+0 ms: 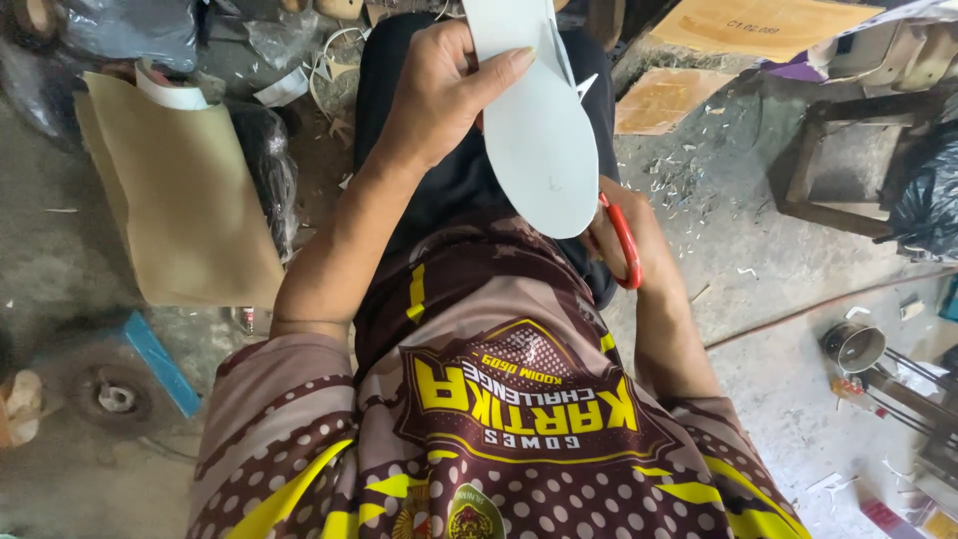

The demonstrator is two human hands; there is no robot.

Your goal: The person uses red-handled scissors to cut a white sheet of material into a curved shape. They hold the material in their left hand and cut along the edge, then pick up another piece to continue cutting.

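Note:
My left hand [439,95] grips a pale grey sole-shaped sheet [539,130], thumb on top near its upper end. The sheet's rounded end hangs over my lap. My right hand [639,240] sits just under that rounded end and holds red-handled scissors [624,245]; its fingers pass through the red loop. The blades are hidden behind the sheet, apart from a pale tip [586,85] at its right edge. I am seated, in dark trousers and a brown and yellow patterned shirt.
A tan sheet of material [190,200] lies on the floor at the left, beside black plastic bags [264,165]. A wooden stool [848,160] stands at the right, a metal cup [853,346] below it. Cardboard pieces [664,100] and offcuts litter the concrete floor.

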